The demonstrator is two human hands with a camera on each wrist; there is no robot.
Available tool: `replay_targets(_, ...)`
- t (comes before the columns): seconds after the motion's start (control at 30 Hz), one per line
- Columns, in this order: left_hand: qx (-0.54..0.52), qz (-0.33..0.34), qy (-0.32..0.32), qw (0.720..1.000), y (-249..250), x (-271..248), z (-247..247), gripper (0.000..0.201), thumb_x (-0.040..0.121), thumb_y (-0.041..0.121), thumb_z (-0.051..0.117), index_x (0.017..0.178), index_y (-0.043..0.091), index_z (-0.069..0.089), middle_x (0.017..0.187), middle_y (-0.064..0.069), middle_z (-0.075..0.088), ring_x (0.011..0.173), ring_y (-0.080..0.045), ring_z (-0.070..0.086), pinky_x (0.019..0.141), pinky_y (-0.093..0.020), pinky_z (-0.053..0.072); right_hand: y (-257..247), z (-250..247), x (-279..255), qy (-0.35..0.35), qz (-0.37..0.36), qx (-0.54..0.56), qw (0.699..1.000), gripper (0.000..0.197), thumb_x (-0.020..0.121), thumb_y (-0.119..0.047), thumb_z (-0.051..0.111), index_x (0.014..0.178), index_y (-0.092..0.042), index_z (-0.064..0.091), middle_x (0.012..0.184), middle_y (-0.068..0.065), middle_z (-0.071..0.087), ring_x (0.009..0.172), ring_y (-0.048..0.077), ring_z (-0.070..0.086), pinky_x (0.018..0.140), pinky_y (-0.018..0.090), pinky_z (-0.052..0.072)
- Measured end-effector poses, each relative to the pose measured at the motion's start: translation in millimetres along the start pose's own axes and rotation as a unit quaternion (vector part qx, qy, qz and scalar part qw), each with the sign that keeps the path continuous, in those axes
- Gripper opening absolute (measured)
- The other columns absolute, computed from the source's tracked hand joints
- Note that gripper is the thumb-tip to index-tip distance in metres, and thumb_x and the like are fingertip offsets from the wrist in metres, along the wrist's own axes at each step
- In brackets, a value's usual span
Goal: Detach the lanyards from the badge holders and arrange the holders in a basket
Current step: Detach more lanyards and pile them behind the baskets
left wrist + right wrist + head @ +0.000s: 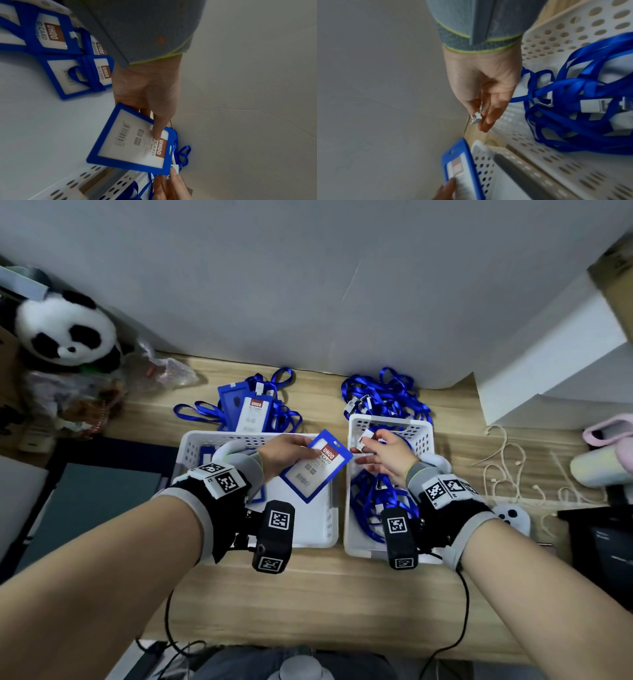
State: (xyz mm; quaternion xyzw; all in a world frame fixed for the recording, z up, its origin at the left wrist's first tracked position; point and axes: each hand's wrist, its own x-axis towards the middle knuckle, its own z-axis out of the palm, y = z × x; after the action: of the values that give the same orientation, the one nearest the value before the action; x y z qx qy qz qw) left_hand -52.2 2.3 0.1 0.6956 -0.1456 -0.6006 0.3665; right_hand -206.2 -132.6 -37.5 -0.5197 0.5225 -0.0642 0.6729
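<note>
At frame centre, the left hand (287,451) pinches a blue-framed plastic badge holder (315,470) above the left white perforated basket (191,446); the right hand (388,455) pinches a white lanyard clip (365,440) over the right basket (421,428).

Holders basket (191,446) left; lanyards basket (423,428) just right; both on table (308,594).

Grey wristbands (246,470), marker-tagged black wrist cameras (274,535)
</note>
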Motion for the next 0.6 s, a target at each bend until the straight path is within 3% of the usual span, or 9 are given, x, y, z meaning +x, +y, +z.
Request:
replay_targets(0.07,0.002,0.004,-0.016,1.000,2,-7,1,0.019,0.089,0.009,0.060,0.107,0.013,0.056,0.088,-0.005,0.065,0.071,-0.014,0.063,0.059,-0.023,0.055,-6,6,-12,-0.017,-0.022,0.005,1.000,0.009,0.094,-0.013,0.053,0.088,-0.016,0.047,0.083,0.006,0.065,0.053,0.007,0.064,0.043,0.017,0.046)
replay_targets(0.17,0.007,0.009,-0.031,0.999,6,-11,0,0.017,0.088,0.012,0.061,0.104,0.014,0.057,0.089,-0.004,0.066,0.074,-0.016,0.064,0.064,-0.026,0.056,-12,16,-21,-0.028,-0.050,0.015,0.998,0.009,0.090,-0.008,0.059,0.087,-0.014,0.053,0.084,0.005,0.064,0.069,0.013,0.062,0.055,0.018,0.053)
replay_targets(0.3,0.018,0.030,-0.043,0.998,8,-20,-5,0.010,0.087,0.013,0.062,0.095,0.016,0.058,0.091,-0.005,0.067,0.076,-0.017,0.065,0.069,-0.030,0.056,-20,27,-31,-0.018,-0.062,0.023,0.998,0.008,0.087,-0.007,0.062,0.091,-0.008,0.056,0.089,0.008,0.066,0.079,0.017,0.065,0.078,0.029,0.056)
replay_targets(0.47,0.038,0.041,-0.036,0.998,7,-29,-14,0.014,0.086,0.015,0.064,0.097,0.019,0.058,0.095,-0.005,0.067,0.081,-0.018,0.066,0.077,-0.034,0.055,-29,37,-47,-0.024,-0.078,0.040,0.996,0.010,0.086,-0.007,0.064,0.089,-0.007,0.054,0.086,0.007,0.066,0.071,0.012,0.065,0.061,0.017,0.056)
replay_targets(0.6,0.036,0.042,-0.035,0.998,5,-33,-19,0.018,0.085,0.016,0.065,0.103,0.018,0.058,0.096,-0.005,0.067,0.082,-0.018,0.066,0.074,-0.032,0.056,-30,41,-51,-0.019,-0.077,0.032,0.996,0.011,0.085,-0.007,0.065,0.088,-0.011,0.055,0.091,0.009,0.067,0.075,0.014,0.067,0.064,0.019,0.058)
